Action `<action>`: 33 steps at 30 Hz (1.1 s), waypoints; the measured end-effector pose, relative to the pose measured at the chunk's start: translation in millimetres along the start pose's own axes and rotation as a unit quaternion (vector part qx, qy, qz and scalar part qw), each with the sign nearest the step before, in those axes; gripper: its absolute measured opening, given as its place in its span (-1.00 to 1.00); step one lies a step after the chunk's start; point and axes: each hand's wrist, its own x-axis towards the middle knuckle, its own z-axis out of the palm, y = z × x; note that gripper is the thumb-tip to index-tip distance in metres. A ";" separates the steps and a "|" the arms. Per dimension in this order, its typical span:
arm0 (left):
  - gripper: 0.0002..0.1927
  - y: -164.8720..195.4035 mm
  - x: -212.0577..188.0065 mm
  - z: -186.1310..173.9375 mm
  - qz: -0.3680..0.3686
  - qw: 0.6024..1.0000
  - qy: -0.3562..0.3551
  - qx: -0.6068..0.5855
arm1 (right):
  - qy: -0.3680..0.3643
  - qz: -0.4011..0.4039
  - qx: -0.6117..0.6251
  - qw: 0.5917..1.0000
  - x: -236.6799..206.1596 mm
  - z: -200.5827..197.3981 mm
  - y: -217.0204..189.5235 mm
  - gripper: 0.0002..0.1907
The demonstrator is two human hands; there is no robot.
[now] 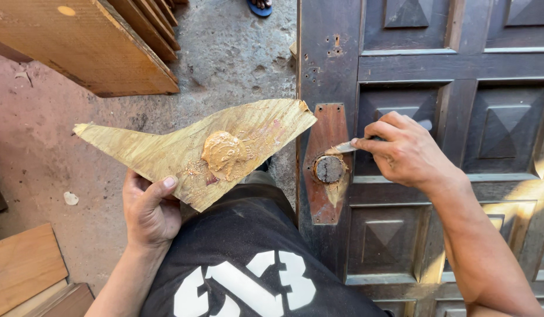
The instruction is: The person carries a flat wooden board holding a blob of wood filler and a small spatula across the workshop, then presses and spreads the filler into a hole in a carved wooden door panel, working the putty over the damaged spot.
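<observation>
At frame centre, our right hand (404, 154) clamps a putty knife (343, 147), its long axis near level, blade pointing left at the door (460, 194). Our left hand (147, 211) grips a wood scrap (166, 149) bearing filler (222, 151).

Packages: none around the dark panelled door (448, 64).
Labels: none.
Signs: none.
Screens: none.
Printed matter: white figures on black shirt (248, 287), left of the door.

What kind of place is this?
Probably a woodworking or door-repair yard: a dark panelled door lies flat, planks lean over a bare concrete floor, and putty sits on a wood scrap.
</observation>
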 end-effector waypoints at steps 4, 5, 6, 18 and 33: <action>-0.41 -1.1 -0.1 -2.4 0.002 1.000 0.000 -0.001 | -0.008 0.048 0.032 0.998 -10.0 7.4 -8.7 -0.61; -0.41 -1.0 -0.1 -2.8 0.001 1.000 -0.001 -0.001 | -0.007 0.066 0.041 0.997 -14.3 10.7 -11.5 -0.60; -0.40 -1.2 0.5 -2.7 0.002 1.000 -0.005 -0.002 | 0.007 0.071 0.041 0.997 -19.3 13.5 -14.2 -0.59; -0.39 1.6 10.4 14.1 -0.010 0.999 -0.040 -0.022 | 0.049 0.117 0.027 0.992 -35.9 7.6 -17.3 -0.66; -0.40 1.7 23.5 19.7 -0.026 0.996 -0.084 0.002 | 0.093 0.186 0.048 0.977 -51.1 17.5 -38.9 -0.75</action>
